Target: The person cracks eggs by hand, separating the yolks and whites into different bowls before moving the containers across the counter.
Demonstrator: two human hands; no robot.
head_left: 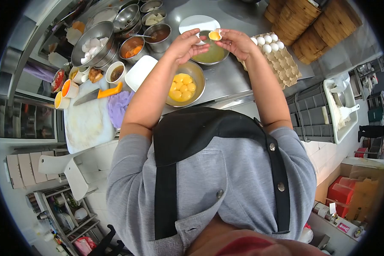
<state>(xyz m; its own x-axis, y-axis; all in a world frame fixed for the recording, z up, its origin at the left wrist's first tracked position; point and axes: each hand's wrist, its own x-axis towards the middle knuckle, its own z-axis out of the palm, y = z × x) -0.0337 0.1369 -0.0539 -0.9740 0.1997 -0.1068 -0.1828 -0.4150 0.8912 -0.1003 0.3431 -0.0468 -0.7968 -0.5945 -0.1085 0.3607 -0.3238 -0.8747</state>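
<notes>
Over the bowl (211,64) of clear egg white (214,55), our fingers were busy with a parted egg. Our right hand (237,42) pinched a half shell (220,32) at its edge, and a yolk (215,36) sat in it, facing up. Our left hand (184,49) pinched a white shell piece (200,40) close beside it, its other fingers spread over the liquid. By our judgement, a jagged shell edge could have nicked that yolk, letting yellow run into the white; too steep a tilt could have tipped it in whole, and too hard a pinch might have dropped shell chips.

Nearer our apron (183,134), the yolk bowl (202,81) held a cluster of yolks (182,88) on the tabletop (226,81). A careless drop there, we reckoned, could have burst several. To the right, white eggs (267,39) stood in part of the cardboard tray (286,68). Well to the left, a metal bowl (79,53) held shells (92,48), and an orange-handled knife (110,90) lay across the cutting board (83,134).
</notes>
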